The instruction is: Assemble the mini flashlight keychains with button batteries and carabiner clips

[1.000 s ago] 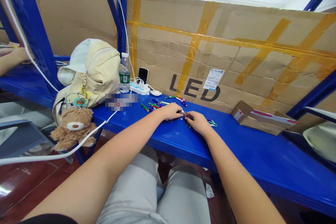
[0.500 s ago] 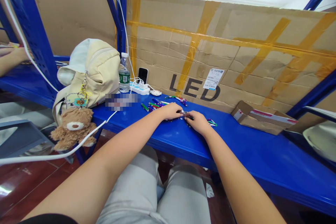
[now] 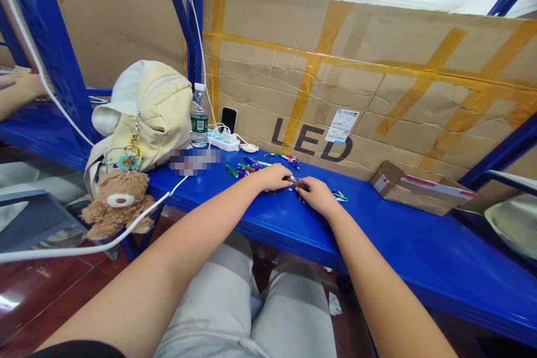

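View: head camera
Left hand [image 3: 272, 177]: curled down on small dark metal parts [image 3: 292, 181], grip not clear
Right hand [image 3: 318, 196]: curled, also at those parts, grip not clear
Parts place: between both hands, on the blue steel shelf [image 3: 377, 235]
Nearby: coloured sticks [image 3: 245, 168] beyond left hand, green wire clip [image 3: 339, 197] just beside right hand

1. The small items between the left hand [image 3: 274, 178] and the right hand [image 3: 318, 196] are partly covered by the fingers [image 3: 289, 178] and are too small to be told apart; whether either hand grips one cannot be told.
2. A blurred patch [image 3: 195, 161] is laid over the blue steel shelf [image 3: 390, 235]; what lies beneath it cannot be made out.
3. Another person's hand [image 3: 20, 86] is cut off by the left edge; the pale curved object [image 3: 514, 224] is cut off by the right edge and cannot be identified.
4. The printing on the white label [image 3: 342, 126] is too small to be read.
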{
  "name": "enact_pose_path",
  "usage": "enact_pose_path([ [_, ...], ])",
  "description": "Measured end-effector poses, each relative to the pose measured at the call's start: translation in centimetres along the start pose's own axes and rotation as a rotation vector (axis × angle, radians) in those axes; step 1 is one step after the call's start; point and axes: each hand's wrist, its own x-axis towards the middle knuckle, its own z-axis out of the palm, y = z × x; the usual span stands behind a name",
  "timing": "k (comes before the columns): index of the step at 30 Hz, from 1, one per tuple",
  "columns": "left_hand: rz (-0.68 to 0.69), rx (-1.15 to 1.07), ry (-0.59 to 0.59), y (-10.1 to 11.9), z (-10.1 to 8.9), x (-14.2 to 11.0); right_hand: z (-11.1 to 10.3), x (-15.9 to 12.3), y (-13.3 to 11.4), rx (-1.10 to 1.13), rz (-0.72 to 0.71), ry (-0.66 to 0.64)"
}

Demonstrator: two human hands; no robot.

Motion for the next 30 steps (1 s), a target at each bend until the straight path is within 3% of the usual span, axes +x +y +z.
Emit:
enact_pose_path([
  [30,0.005,0.002,-0.004,0.03,-0.02,-0.07,-0.43,-0.24,-0.35,0.008,-0.011,-0.008],
])
